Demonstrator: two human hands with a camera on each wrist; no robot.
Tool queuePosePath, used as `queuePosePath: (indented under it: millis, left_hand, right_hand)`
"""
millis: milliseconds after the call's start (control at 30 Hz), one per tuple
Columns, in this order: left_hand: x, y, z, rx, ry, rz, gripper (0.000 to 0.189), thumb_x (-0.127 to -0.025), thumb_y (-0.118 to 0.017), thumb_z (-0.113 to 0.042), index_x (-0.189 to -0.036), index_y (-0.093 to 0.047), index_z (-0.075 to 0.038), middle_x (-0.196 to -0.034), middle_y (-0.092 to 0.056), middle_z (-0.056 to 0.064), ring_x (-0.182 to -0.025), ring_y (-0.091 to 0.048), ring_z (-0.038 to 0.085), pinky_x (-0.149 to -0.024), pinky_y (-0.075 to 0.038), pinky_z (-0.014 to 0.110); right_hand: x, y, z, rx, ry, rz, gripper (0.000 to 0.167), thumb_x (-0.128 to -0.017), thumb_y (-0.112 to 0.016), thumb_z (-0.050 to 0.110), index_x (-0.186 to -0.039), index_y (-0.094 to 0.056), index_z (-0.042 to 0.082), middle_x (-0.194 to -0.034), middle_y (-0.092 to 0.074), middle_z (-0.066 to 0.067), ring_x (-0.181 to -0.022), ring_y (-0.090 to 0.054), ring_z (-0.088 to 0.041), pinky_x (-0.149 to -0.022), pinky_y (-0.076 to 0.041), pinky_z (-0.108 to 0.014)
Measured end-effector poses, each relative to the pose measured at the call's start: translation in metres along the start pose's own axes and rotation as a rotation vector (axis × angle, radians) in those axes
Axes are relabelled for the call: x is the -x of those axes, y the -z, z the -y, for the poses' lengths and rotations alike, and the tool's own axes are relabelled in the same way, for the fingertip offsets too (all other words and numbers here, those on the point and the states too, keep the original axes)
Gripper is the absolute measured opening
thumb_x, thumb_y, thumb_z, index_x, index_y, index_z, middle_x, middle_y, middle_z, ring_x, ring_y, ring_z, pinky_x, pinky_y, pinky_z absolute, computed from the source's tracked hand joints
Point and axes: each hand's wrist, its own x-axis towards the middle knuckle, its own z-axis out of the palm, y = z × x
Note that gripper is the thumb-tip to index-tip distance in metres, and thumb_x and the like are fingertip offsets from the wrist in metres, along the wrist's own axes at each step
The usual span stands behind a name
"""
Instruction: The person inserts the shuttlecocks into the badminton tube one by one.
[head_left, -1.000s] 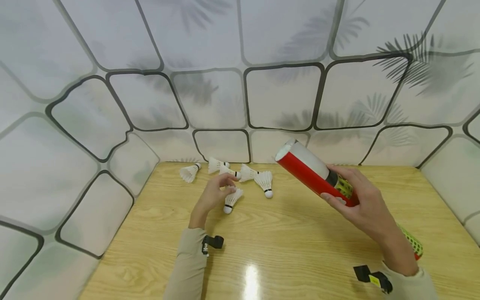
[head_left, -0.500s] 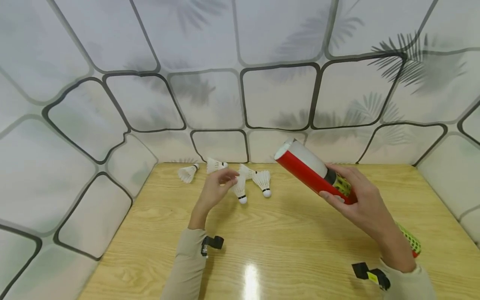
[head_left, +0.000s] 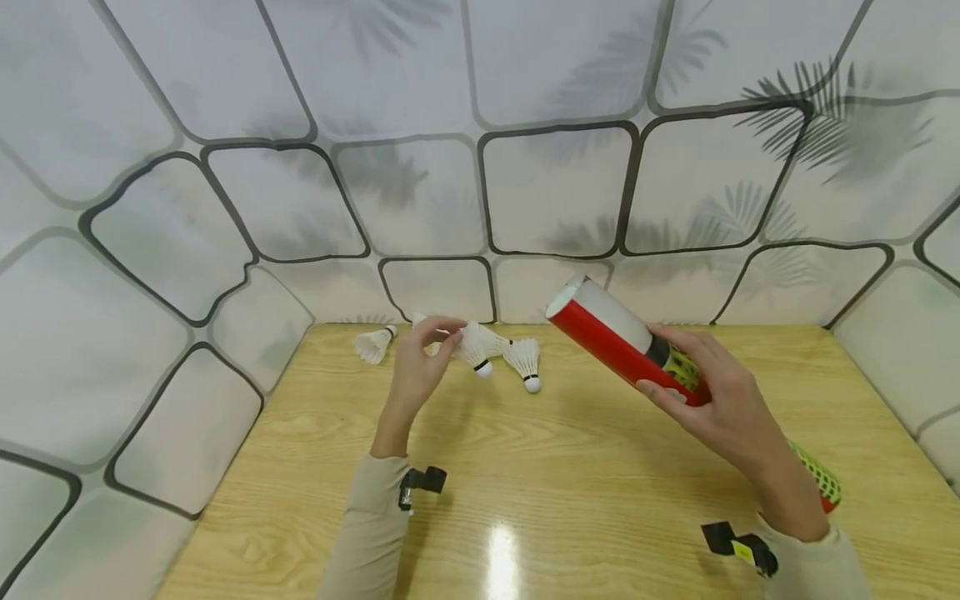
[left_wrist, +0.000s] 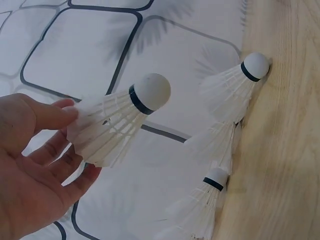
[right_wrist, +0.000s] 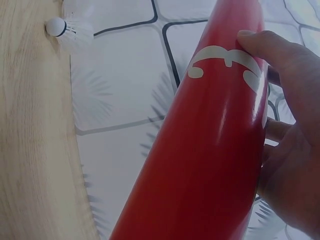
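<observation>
My left hand [head_left: 420,358] pinches a white feather shuttlecock [left_wrist: 112,122] by the rim of its skirt, between thumb and fingers. In the left wrist view its cork points up and right, away from the palm. My right hand [head_left: 723,400] grips a red and white shuttlecock tube [head_left: 607,337] near its lower end, where a yellow-green pattern shows. Tilted, the tube points its pale round end up and to the left. The right wrist view shows the thumb [right_wrist: 265,45] lying along the red side.
Beside the left hand, loose shuttlecocks lie near the back wall, one at the left [head_left: 375,344] and one at the right [head_left: 523,364]. Another tube [head_left: 817,475], yellow-green and red, lies partly behind the right forearm. A patterned cloth wall [head_left: 555,192] rises behind the wooden table [head_left: 570,500].
The held shuttlecock has swung its cork from lower left to lower right and risen. My left hand has moved slightly away from me. The right hand and tube have stayed nearly still.
</observation>
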Motion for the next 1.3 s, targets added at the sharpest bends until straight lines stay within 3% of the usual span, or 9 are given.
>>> queuePosePath:
  millis: [200, 400, 567, 733, 967, 1300]
  left_hand:
    - [-0.003, 0.001, -0.007, 0.029, -0.022, -0.07, 0.015, -0.097, -0.066, 0.006, -0.11, -0.073, 0.005, -0.102, -0.069, 0.023, -0.087, -0.072, 0.039, -0.075, -0.059, 0.046]
    - [-0.002, 0.002, -0.026, 0.052, -0.032, -0.097, 0.013, -0.096, -0.062, 0.012, -0.106, -0.07, 0.014, -0.103, -0.067, 0.029, -0.093, -0.07, 0.045, -0.076, -0.056, 0.025]
    - [-0.002, 0.001, -0.035, 0.135, -0.075, -0.152, 0.013, -0.095, -0.062, 0.015, -0.105, -0.07, 0.015, -0.102, -0.067, 0.03, -0.093, -0.07, 0.045, -0.08, -0.057, 0.022]
    - [-0.005, 0.0, -0.037, 0.236, -0.127, -0.212, 0.012, -0.095, -0.064, 0.012, -0.105, -0.071, 0.012, -0.102, -0.069, 0.027, -0.092, -0.071, 0.036, -0.082, -0.059, 0.026]
    - [-0.008, -0.004, -0.054, 0.308, -0.165, -0.303, 0.012, -0.094, -0.065, 0.012, -0.105, -0.07, 0.013, -0.102, -0.068, 0.025, -0.095, -0.071, 0.021, -0.084, -0.059, 0.029]
    - [-0.005, -0.03, -0.065, 0.369, -0.229, -0.382, 0.011, -0.093, -0.067, 0.011, -0.103, -0.07, 0.012, -0.098, -0.067, 0.024, -0.083, -0.066, 0.017, -0.071, -0.055, 0.021]
  right_hand:
    - [0.0, -0.001, 0.001, -0.002, -0.004, 0.016, 0.084, -0.078, -0.089, 0.007, -0.151, -0.052, 0.022, -0.134, -0.06, -0.002, -0.11, -0.052, -0.013, -0.084, -0.044, -0.015]
    - [0.0, -0.004, 0.001, 0.005, 0.0, 0.026, 0.082, -0.078, -0.089, 0.008, -0.15, -0.053, 0.023, -0.137, -0.059, -0.001, -0.112, -0.053, -0.014, -0.085, -0.044, -0.016]
    - [0.0, -0.006, 0.002, 0.016, -0.003, 0.041, 0.082, -0.079, -0.089, 0.011, -0.15, -0.053, 0.025, -0.135, -0.059, 0.0, -0.109, -0.054, -0.013, -0.082, -0.049, -0.021]
    - [0.001, -0.007, 0.001, 0.026, -0.005, 0.053, 0.081, -0.079, -0.089, 0.012, -0.15, -0.053, 0.025, -0.132, -0.06, 0.0, -0.107, -0.055, -0.013, -0.077, -0.055, -0.031]
    - [0.0, -0.009, 0.004, 0.011, 0.014, 0.069, 0.08, -0.079, -0.089, 0.012, -0.149, -0.054, 0.023, -0.134, -0.06, -0.001, -0.109, -0.056, -0.013, -0.076, -0.058, -0.038]
    - [0.0, -0.017, 0.01, -0.009, -0.003, 0.116, 0.075, -0.082, -0.088, 0.016, -0.148, -0.054, 0.027, -0.133, -0.059, 0.001, -0.107, -0.057, -0.015, -0.075, -0.059, -0.042]
